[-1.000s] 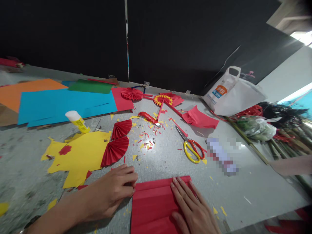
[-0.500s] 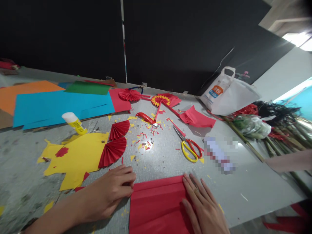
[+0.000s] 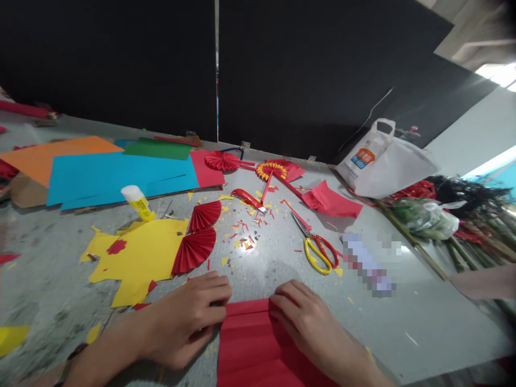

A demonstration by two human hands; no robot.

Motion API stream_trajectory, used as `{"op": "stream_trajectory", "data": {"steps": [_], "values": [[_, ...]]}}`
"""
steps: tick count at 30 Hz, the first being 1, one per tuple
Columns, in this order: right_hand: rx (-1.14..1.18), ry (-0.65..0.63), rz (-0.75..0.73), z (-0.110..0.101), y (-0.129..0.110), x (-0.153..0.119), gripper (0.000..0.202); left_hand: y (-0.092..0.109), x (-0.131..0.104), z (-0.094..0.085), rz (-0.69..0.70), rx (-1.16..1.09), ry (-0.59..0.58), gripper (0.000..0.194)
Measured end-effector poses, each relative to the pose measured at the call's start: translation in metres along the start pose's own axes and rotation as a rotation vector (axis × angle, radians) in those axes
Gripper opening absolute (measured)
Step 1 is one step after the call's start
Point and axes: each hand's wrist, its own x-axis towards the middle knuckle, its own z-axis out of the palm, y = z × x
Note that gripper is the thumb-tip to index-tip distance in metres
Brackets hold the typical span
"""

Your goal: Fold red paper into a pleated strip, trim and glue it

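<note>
A sheet of red paper (image 3: 250, 344) with crosswise creases lies at the near edge of the view, a narrow strip folded along its far edge. My left hand (image 3: 191, 317) pinches the far left corner of that strip, its thumb and fingers closed. On the far right part of the fold, my right hand (image 3: 308, 328) has its fingers curled down and pressed together on the paper. Beyond my left hand are two pleated red paper fans (image 3: 195, 250) beside a yellow paper cutout (image 3: 147, 250). The paper under my right palm is hidden.
Scissors (image 3: 316, 250) and a red utility knife (image 3: 248, 200) lie ahead among paper scraps. A glue stick (image 3: 138, 202) stands near blue card (image 3: 121, 174). Pleated rosettes (image 3: 272, 172) are farther back. A white bag (image 3: 377, 161) and green stalks (image 3: 415, 247) sit at the right.
My right hand has gone from lying flat at the paper's right side to curled fingers on the far fold, farther left. My left hand keeps its pinch. The view has shifted slightly.
</note>
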Motion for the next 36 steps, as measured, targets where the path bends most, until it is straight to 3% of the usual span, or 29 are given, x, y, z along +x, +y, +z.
{"op": "stream_trajectory", "data": {"steps": [5,10,16,32,36], "values": [[-0.006,0.018,-0.023,0.002,0.002,0.01,0.021,0.002,0.0,0.002,0.018,0.059,0.049,0.02],[-0.036,0.088,-0.087,0.009,0.006,0.013,0.027,-0.001,0.001,-0.002,0.047,0.195,0.221,0.032],[-0.036,0.085,-0.159,0.008,0.008,0.006,0.026,-0.007,-0.002,-0.006,0.027,0.036,0.091,0.024],[-0.038,0.055,-0.21,0.005,0.01,-0.003,0.017,-0.01,0.001,0.003,0.022,-0.108,-0.003,0.016],[-0.03,0.09,-0.21,0.014,0.003,-0.003,0.014,-0.008,0.001,0.003,0.005,-0.093,-0.011,0.016]]}}
